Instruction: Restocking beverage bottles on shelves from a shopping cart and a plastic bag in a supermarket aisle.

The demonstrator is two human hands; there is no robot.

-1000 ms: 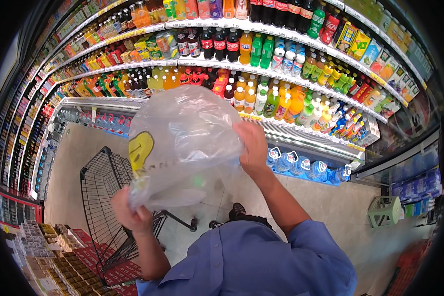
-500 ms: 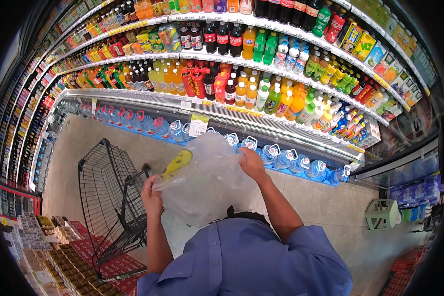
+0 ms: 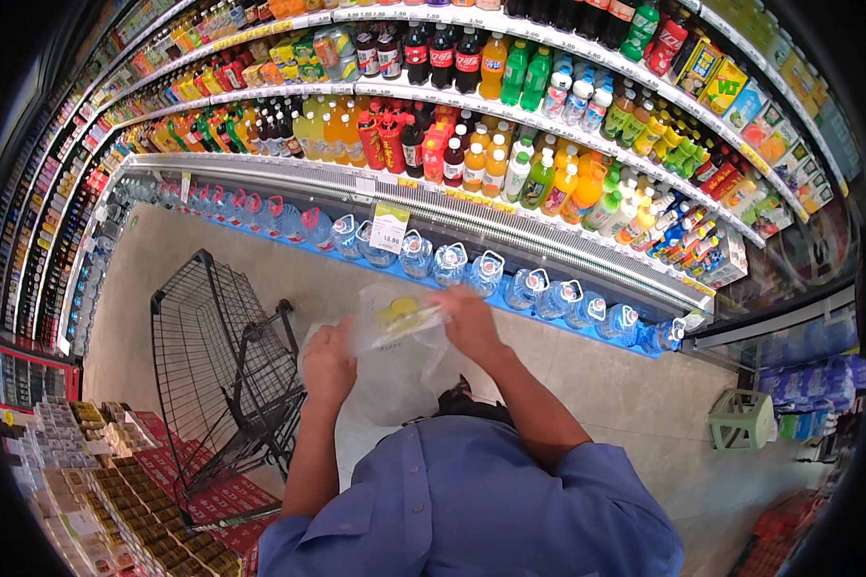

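Observation:
A translucent plastic bag [image 3: 394, 375] hangs in front of my body, with a yellow patch near its upper part. My left hand [image 3: 329, 363] is closed on its left edge. Gripping the upper right part is my right hand [image 3: 467, 322], slightly smeared by motion. Between the two hands the upper strip of the bag is drawn into a narrow band, and the lower part droops loosely. Whether anything lies inside cannot be made out.
An empty black shopping cart [image 3: 226, 385] stands to my left. Large water bottles [image 3: 449, 262] line the foot of the drink shelves [image 3: 471, 197] ahead. A green plastic stool [image 3: 741, 420] is at the right, and stacked packaged goods [image 3: 154, 510] are at the lower left.
The bag, spread wide before, is now gathered narrower. My left hand has moved right and my right hand slightly left, bringing them closer together. Both still grip the bag.

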